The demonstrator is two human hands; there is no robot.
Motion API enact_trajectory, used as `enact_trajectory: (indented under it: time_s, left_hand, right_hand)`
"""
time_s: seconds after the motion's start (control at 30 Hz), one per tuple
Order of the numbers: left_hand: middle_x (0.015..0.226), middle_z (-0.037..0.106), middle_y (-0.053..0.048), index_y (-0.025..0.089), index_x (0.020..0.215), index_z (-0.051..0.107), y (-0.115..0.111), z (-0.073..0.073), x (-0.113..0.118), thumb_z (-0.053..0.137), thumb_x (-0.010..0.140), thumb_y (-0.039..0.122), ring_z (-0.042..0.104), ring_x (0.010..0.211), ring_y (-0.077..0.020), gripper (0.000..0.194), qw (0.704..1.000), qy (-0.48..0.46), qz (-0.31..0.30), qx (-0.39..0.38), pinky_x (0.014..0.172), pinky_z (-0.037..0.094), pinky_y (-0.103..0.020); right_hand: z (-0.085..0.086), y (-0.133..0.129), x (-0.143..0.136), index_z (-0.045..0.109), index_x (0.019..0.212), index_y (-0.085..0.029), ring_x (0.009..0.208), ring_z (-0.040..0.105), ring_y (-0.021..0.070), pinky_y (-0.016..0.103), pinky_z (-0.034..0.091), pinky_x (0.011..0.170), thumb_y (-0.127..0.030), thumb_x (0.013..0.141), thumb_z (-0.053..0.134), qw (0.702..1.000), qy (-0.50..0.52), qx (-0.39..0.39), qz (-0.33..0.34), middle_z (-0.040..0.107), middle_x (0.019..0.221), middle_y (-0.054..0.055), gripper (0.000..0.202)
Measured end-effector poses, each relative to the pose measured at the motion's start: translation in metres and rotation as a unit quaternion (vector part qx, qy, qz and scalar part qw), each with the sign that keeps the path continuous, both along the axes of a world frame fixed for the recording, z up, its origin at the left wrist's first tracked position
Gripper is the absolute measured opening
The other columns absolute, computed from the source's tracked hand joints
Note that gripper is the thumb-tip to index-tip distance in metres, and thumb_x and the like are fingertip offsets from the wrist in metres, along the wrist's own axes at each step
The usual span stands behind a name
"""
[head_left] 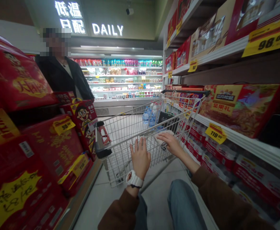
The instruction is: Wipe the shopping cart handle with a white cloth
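Note:
In front of me stands a metal wire shopping cart (130, 127), its side toward me. My left hand (140, 158), with a white watch (134, 179) on the wrist, has its fingers stretched out at the cart's near top rail. It holds nothing that I can see. My right hand (171, 143) has a white cloth (161, 136) under its fingers, at the near side of the cart by the rail. The palm side of both hands is hidden. Inside or behind the wires, a black panel (167, 121) shows at the cart's right end.
Stacked red gift boxes (51, 143) line the left. A person (63, 75) stands behind them. Shelves with boxes (243, 108) and price tags run along the right, with a dark phone-like object (277, 130) on one. Water bottles (149, 116) and a refrigerated display (120, 80) are beyond the cart.

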State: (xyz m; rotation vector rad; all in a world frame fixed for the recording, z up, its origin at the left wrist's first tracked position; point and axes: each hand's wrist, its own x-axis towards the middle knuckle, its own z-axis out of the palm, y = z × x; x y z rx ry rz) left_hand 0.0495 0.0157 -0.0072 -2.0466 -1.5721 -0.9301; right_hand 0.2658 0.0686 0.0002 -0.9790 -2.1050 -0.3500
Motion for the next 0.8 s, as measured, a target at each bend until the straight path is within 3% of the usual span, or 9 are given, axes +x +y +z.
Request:
enact_trajectory:
  time_s: [0.13, 0.27, 0.5, 0.8]
  left_hand:
    - [0.152, 0.048, -0.011, 0.016, 0.148, 0.041, -0.001, -0.001, -0.001, 0.046, 0.086, 0.015, 0.038, 0.143, -0.0299, 0.063, 1.0, -0.005, 0.002, -0.003, 0.121, 0.021, -0.058]
    - [0.151, 0.048, -0.01, 0.017, 0.148, 0.041, -0.002, 0.001, -0.003, 0.046, 0.086, 0.015, 0.039, 0.143, -0.0295, 0.062, 1.0, -0.007, 0.002, -0.007, 0.121, 0.02, -0.06]
    - [0.15, 0.049, -0.01, 0.017, 0.147, 0.043, -0.006, 0.004, -0.004, 0.044, 0.087, 0.015, 0.04, 0.141, -0.0299, 0.06, 1.0, -0.008, -0.007, -0.015, 0.121, 0.019, -0.061]
    - [0.149, 0.05, -0.011, 0.016, 0.147, 0.043, -0.005, 0.003, -0.006, 0.043, 0.087, 0.014, 0.041, 0.14, -0.0294, 0.059, 1.0, -0.018, -0.01, -0.019, 0.12, 0.018, -0.064]
  right_hand:
    - [0.001, -0.002, -0.017, 0.061, 0.133, -0.027, 0.137, 0.046, 0.0203, 0.048, 0.035, 0.116, 0.008, 0.059, 0.038, 0.999, 0.02, 0.049, -0.009, 0.06, 0.139, 0.004, 0.086]
    - [0.005, 0.0, -0.026, 0.063, 0.131, -0.026, 0.138, 0.045, 0.0212, 0.049, 0.035, 0.116, 0.01, 0.06, 0.039, 0.999, 0.025, 0.039, -0.016, 0.06, 0.139, 0.004, 0.083]
    - [0.014, -0.001, -0.021, 0.063, 0.131, -0.026, 0.136, 0.048, 0.0218, 0.049, 0.034, 0.116, 0.01, 0.061, 0.039, 0.999, 0.024, 0.04, -0.024, 0.062, 0.137, 0.005, 0.081]
    - [0.009, 0.002, -0.014, 0.062, 0.131, -0.028, 0.134, 0.049, 0.0213, 0.048, 0.036, 0.114, 0.008, 0.061, 0.04, 0.999, 0.027, 0.036, -0.016, 0.062, 0.137, 0.003, 0.082]
